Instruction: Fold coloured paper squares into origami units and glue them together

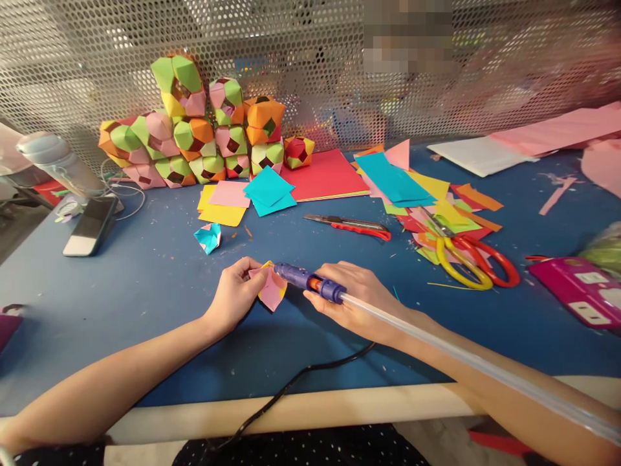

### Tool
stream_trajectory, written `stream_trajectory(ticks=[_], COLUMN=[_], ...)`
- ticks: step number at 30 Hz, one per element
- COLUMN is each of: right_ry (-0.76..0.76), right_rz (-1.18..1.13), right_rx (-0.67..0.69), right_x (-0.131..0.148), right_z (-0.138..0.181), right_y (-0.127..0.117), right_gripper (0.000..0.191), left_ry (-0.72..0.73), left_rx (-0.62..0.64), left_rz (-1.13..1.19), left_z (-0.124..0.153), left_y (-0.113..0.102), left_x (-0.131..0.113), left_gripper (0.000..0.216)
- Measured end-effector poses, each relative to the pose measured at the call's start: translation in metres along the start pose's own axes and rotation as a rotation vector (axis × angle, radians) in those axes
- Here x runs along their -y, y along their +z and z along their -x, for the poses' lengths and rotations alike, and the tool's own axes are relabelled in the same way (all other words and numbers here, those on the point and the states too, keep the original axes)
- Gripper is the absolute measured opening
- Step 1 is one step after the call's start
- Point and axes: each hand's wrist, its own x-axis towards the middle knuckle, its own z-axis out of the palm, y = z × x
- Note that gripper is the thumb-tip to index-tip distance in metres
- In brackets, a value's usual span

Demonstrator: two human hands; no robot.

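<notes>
My left hand (237, 291) pinches a folded pink and yellow paper piece (272, 291) above the blue table. In my right hand (361, 294) is a blue hot glue gun (298, 277), with a long clear glue stick (417, 327) running out of its back end toward me. The gun's nozzle points left and meets the upper edge of the paper piece; whether glue is coming out I cannot tell. A small folded blue and pink paper piece (208, 238) lies beyond my left hand. Between the paper stacks and my hands is a utility knife (348, 226) with a red edge.
Paper balls (194, 139) are stacked against the perforated metal screen (310, 58). Paper squares (269, 191), red sheets (334, 175) and scraps lie ahead. Scissors (466, 259) and a pink power strip (577, 291) are right; a phone (91, 225) and bottle (61, 162) left. A black cord (310, 369) crosses the front edge.
</notes>
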Motion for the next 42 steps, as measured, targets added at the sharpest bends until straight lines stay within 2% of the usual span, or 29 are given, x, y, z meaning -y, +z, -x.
stream_trajectory(ticks=[15,30,42], right_ry=[-0.031,0.031,0.006], right_rz=[0.023,0.082,0.029], right_rx=[0.019,0.002,-0.001], right_x=[0.0015,0.0016,0.0066], right_z=[0.0000,0.0023,0.0003], right_y=[0.0007,-0.0014,-0.0029], right_gripper=[0.012,0.012,0.011], left_ry=[0.000,0.014,0.006], left_rx=[0.031,0.000,-0.012], left_rz=[0.009,-0.032,-0.030], left_z=[-0.0003,0.0010,0.0023], left_y=[-0.0003,-0.0007,0.0017], left_x=[0.0003,-0.0006,-0.0044], left_gripper=[0.021,0.021,0.023])
